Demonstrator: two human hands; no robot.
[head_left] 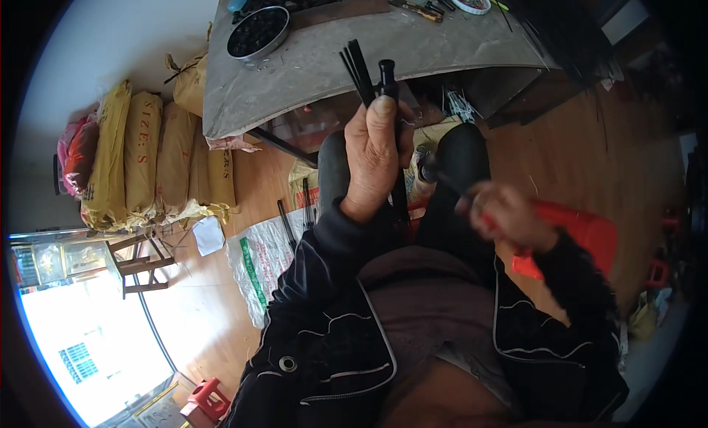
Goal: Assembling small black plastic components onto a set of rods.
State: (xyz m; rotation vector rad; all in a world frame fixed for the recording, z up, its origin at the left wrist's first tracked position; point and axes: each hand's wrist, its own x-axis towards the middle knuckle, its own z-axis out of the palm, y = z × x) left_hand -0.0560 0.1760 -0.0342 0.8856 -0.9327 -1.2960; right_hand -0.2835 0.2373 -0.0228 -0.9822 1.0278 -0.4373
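My left hand point(375, 151) is raised just in front of the table's near edge, fingers closed. It grips a bundle of thin black rods point(357, 70), which fans out a little above the fist. Beside the rods, a black knobbed piece point(386, 74) stands upright by my thumb, and a dark length continues below the hand between my knees. To the right, above my right thigh, my right hand point(501, 213) is smeared by motion. Its fingers wrap round a long dark tool point(451, 177) that points up and left; the blur hides its exact kind.
On the grey table point(324, 78) ahead are a metal bowl point(259, 34) of small black parts, a white dish point(470, 0) and loose tools. Stuffed yellow sacks point(140, 151) line the left wall. A wooden stool point(139, 266) stands left, a red plastic seat point(582, 236) right.
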